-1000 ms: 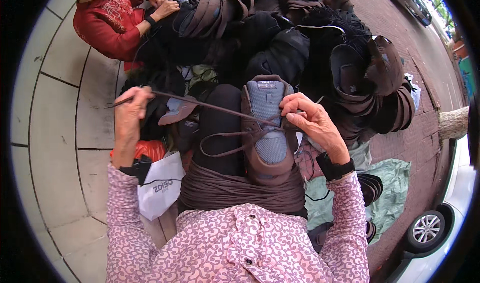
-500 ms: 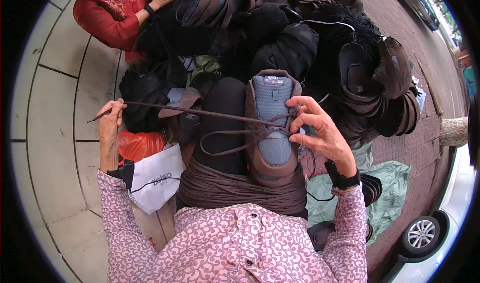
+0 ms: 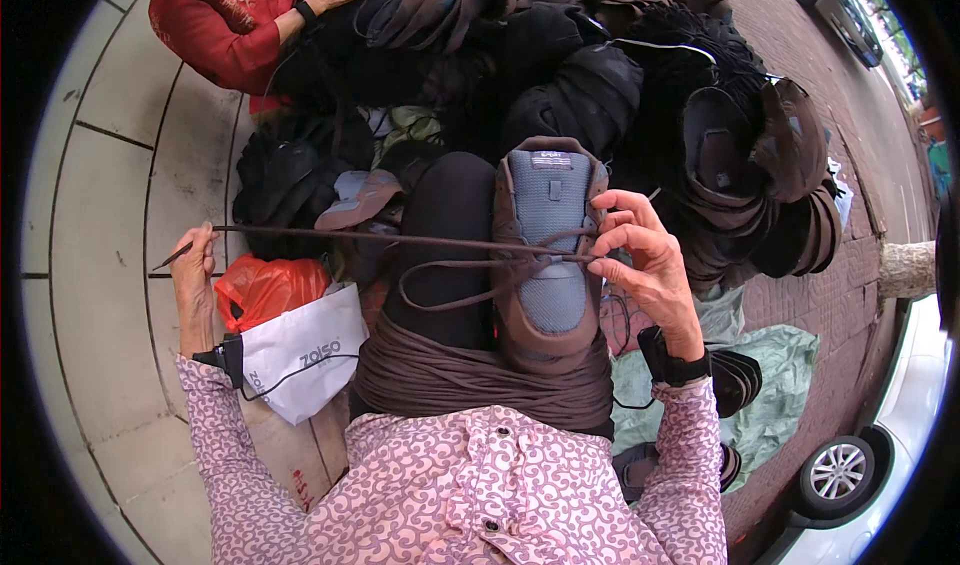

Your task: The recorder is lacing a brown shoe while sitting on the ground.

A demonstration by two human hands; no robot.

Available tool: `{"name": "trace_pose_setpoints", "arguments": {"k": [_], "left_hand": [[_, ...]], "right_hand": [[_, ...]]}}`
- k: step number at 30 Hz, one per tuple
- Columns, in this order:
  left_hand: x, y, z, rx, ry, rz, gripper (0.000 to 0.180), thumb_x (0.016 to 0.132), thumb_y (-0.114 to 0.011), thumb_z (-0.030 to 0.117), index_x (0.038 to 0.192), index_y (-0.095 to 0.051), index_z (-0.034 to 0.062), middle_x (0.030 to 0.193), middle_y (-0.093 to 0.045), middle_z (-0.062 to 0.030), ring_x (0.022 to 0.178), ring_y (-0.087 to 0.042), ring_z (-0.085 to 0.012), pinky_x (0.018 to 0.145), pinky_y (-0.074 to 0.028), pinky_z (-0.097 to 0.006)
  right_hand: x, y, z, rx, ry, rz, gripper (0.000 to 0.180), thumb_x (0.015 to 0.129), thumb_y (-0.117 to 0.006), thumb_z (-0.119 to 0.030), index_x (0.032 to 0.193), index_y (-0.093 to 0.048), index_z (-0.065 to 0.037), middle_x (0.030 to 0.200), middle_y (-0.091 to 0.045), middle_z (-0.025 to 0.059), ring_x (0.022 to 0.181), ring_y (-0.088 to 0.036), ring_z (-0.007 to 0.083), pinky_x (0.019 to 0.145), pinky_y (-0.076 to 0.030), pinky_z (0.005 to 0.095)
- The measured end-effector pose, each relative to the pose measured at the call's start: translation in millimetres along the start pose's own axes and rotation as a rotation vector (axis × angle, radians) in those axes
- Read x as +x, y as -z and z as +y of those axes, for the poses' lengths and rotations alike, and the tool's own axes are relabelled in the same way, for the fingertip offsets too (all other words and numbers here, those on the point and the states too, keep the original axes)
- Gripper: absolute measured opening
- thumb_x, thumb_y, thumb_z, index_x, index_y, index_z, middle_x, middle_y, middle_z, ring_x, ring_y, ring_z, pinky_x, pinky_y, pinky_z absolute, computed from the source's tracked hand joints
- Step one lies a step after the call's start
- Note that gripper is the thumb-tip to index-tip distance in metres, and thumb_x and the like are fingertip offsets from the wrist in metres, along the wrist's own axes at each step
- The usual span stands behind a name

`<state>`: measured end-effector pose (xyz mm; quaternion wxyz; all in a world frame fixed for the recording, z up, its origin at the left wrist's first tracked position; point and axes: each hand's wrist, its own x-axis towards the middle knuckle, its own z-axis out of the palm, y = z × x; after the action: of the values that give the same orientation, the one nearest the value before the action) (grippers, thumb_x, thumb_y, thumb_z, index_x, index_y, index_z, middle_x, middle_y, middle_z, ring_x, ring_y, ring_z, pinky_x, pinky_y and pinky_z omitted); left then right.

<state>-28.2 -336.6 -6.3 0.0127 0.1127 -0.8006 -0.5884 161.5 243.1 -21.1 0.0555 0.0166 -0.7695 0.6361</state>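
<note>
Lacing stood partway done: left hand (image 3: pixel 193 283) pinched the taut shoelace (image 3: pixel 400 238), right hand (image 3: pixel 640 260) gripped the shoe (image 3: pixel 545 265); upper eyelets remained.

You have one brown shoe (image 3: pixel 545 255) at center with one lace (image 3: pixel 400 239) running toward nine o'clock, one white bag (image 3: pixel 300 350) and one orange bag (image 3: pixel 265 290) at eight o'clock, two car wheels at four.

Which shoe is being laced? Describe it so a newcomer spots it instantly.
Start at the person's lap, below the heap of dark shoes. The brown shoe rests there. Unlike its neighbours, it has a grey-blue tongue and a taut brown lace running between both hands.
</note>
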Motion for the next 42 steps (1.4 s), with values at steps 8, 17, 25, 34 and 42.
{"name": "trace_pose_setpoints", "arguments": {"k": [8, 17, 25, 34, 42], "left_hand": [[27.8, 40.4, -16.5, -0.044, 0.007, 0.062, 0.019, 0.097, -0.071, 0.024, 0.089, -0.068, 0.0069, 0.068, -0.045, 0.0101, 0.052, -0.034, 0.0007, 0.046, -0.025, -0.017], [7.4, -58.5, 51.9, -0.042, -0.106, -0.257, 0.026, 0.098, -0.068, 0.030, 0.106, -0.069, 0.0046, 0.081, -0.058, 0.0078, 0.059, -0.038, -0.0001, 0.051, -0.029, -0.017], [-168.6, -252.5, 98.2, 0.324, -0.118, -1.070, 0.025, 0.099, -0.063, 0.013, 0.115, -0.067, -0.0050, 0.093, -0.073, -0.0127, 0.062, -0.070, -0.0152, 0.058, -0.055, -0.028], [-152.5, -257.5, 104.7, 0.254, -0.020, -1.107, 0.021, 0.097, -0.066, 0.018, 0.094, -0.078, 0.0003, 0.071, -0.063, 0.0004, 0.055, -0.054, -0.0059, 0.048, -0.046, -0.023], [-149.1, -273.2, 109.2, 0.289, -0.626, -1.121, 0.012, 0.086, -0.075, 0.005, 0.098, -0.077, 0.0033, 0.101, -0.062, -0.0071, 0.067, -0.059, -0.0115, 0.063, -0.049, -0.027]], "right_hand": [[-4.5, -5.8, 10.3, 0.249, -0.099, 0.006, 0.024, 0.077, -0.082, 0.003, 0.097, -0.071, -0.004, 0.141, -0.046, 0.0028, 0.114, -0.054, 0.0102, 0.089, -0.049, 0.0271], [3.2, -13.2, -6.7, -0.016, -0.050, 0.050, 0.025, 0.083, -0.076, 0.002, 0.106, -0.071, -0.007, 0.125, -0.049, 0.0024, 0.105, -0.055, 0.0115, 0.079, -0.048, 0.0259], [9.7, -24.4, -11.5, -0.319, 0.190, 0.119, 0.017, 0.082, -0.072, 0.005, 0.096, -0.065, -0.002, 0.106, -0.054, 0.0085, 0.093, -0.060, 0.0209, 0.077, -0.048, 0.0304], [9.6, -16.8, -16.1, -0.404, 0.194, 0.151, 0.014, 0.082, -0.066, 0.009, 0.091, -0.059, 0.001, 0.081, -0.055, 0.0136, 0.073, -0.058, 0.0315, 0.065, -0.046, 0.0371], [0.5, 133.8, 38.7, -1.058, 0.216, 0.548, 0.003, 0.094, -0.059, 0.003, 0.094, -0.057, 0.001, 0.087, -0.057, 0.0180, 0.079, -0.061, 0.0330, 0.071, -0.049, 0.0397]]}}
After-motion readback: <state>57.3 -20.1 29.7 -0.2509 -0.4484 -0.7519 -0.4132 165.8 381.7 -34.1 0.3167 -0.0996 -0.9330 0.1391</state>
